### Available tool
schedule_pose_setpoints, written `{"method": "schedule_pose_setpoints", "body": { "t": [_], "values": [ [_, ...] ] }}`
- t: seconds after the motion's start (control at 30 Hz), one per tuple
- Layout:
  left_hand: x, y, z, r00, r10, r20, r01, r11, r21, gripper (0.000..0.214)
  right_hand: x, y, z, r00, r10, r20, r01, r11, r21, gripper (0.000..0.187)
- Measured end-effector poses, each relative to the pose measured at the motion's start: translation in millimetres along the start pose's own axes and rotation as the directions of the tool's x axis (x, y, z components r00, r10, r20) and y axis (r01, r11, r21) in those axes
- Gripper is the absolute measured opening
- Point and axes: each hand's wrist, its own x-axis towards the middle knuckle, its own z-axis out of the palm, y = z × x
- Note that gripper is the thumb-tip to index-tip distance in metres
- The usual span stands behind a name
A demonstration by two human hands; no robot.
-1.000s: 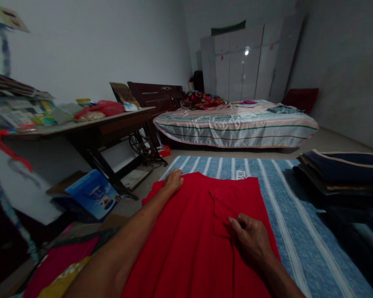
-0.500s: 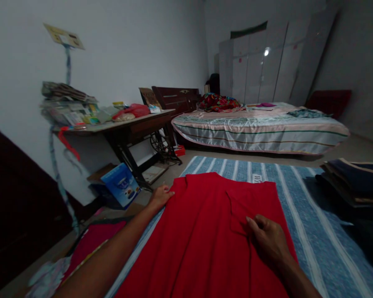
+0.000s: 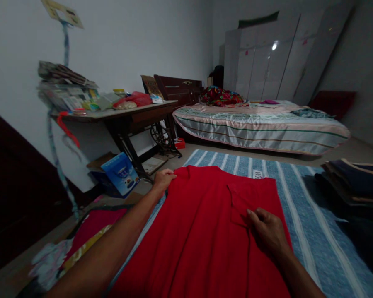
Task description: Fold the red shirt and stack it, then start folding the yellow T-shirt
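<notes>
While red cloth lies spread, left grip clasps its corner, right grip seemingly pinches a fold.

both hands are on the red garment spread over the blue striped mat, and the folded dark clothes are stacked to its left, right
Not quite. The head view shows the folded dark clothes stacked to the right of the red garment, not its left. The rest holds: the left hand and right hand are on it, over the blue striped mat.

A red garment lies spread flat on the blue striped mat, creased near its middle
</notes>
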Motion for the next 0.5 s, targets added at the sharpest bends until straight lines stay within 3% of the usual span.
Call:
{"method": "schedule_pose_setpoints", "body": {
  "t": [0.1, 0.2, 0.33, 0.5],
  "values": [
    [-4.6, 0.8, 0.3, 1.0, 0.008, -0.016, -0.009, 0.999, -0.041, 0.009, 0.2, 1.0, -0.8, 0.999, -0.017, 0.032, 0.018, 0.999, -0.027, 0.048],
    [-9.1, -5.7, -1.1, 0.998, -0.059, -0.005, 0.059, 0.993, -0.099, 0.006, 1.1, 1.1, -0.7, 1.0, -0.023, 0.012, 0.024, 0.999, -0.048, 0.049],
    [-18.2, -16.5, -5.5, 0.983, -0.157, 0.091, 0.173, 0.962, -0.212, 0.012, 2.6, -3.2, -0.9, 0.999, -0.031, 0.025, 0.034, 0.986, -0.164, 0.049],
    [-33.4, -24.5, -15.1, 0.952, -0.188, 0.24, 0.259, 0.913, -0.314, 0.019, 2.5, -14.1, -1.0, 0.999, -0.006, 0.048, 0.025, 0.912, -0.409, 0.048]
  ]
}}
